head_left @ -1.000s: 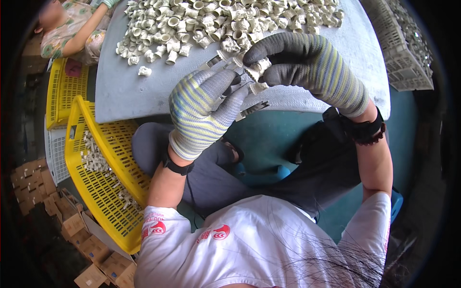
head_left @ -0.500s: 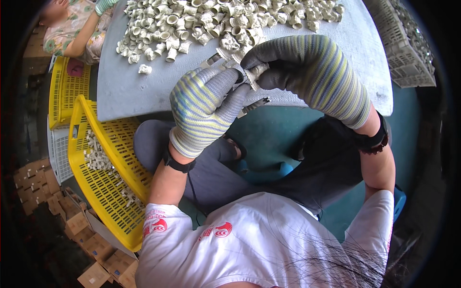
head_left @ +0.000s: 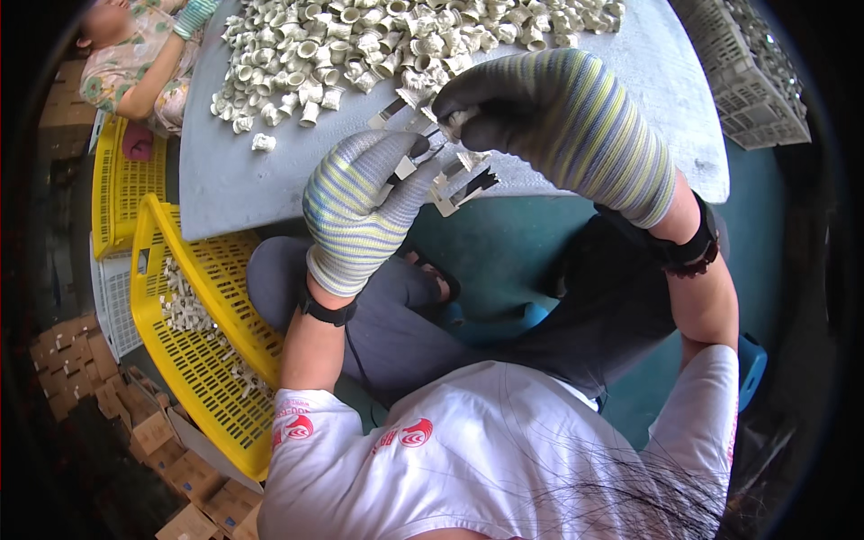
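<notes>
My left hand (head_left: 364, 198), in a striped knit glove with grey fingers, pinches a pale metal part with several flat arms (head_left: 459, 200). Its arms stick out past the fingertips over the table's near edge, and the fingers hide its middle. My right hand (head_left: 549, 121), gloved the same way, is closed on a small cream-coloured fitting (head_left: 459, 121), mostly covered by thumb and fingers. That fitting is just above the metal part; whether they touch I cannot tell. Beyond both hands lies a heap of similar cup-shaped fittings (head_left: 360, 45), and a single fitting (head_left: 263, 142) sits apart at its left.
The grey table (head_left: 243, 193) spans the far side. At my left stand a yellow crate (head_left: 166, 333) with small pale pieces and another yellow crate (head_left: 117, 198). A white crate (head_left: 747, 90) of parts is at far right. A gloved co-worker (head_left: 153, 76) is at upper left.
Both hands have shifted slightly left. My right hand has drawn back a little from my left fingertips, and more of the metal part's arms now shows between them.
</notes>
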`<state>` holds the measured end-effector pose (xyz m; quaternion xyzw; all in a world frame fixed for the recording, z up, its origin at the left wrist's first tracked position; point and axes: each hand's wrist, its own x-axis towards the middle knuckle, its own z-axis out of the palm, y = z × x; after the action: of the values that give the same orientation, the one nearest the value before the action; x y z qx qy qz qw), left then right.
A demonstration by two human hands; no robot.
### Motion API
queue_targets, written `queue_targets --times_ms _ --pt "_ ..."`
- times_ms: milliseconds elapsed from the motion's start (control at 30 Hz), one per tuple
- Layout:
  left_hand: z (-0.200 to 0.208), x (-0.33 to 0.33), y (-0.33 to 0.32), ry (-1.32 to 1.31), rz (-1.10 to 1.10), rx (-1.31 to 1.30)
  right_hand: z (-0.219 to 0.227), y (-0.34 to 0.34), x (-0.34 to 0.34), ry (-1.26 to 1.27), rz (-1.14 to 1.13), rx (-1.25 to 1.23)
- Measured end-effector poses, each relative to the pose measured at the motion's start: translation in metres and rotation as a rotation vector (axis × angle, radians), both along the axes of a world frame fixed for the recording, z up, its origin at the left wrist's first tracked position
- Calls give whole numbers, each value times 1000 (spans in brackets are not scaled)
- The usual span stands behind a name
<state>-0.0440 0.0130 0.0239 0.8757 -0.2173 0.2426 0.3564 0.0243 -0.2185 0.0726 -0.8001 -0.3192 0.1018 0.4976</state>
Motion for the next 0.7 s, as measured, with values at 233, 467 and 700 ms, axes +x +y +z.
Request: queue_targets --times_ms 233,467,700 --pt "-12 -1 -2 -28 49 -165 -6 8 -2 23 9 136" --pt "-7 20 11 213 236 -588 -23 -80 71 -144 -259 137" --pt "-20 5 34 -44 363 -532 -54 -54 89 -499 -317 -421"
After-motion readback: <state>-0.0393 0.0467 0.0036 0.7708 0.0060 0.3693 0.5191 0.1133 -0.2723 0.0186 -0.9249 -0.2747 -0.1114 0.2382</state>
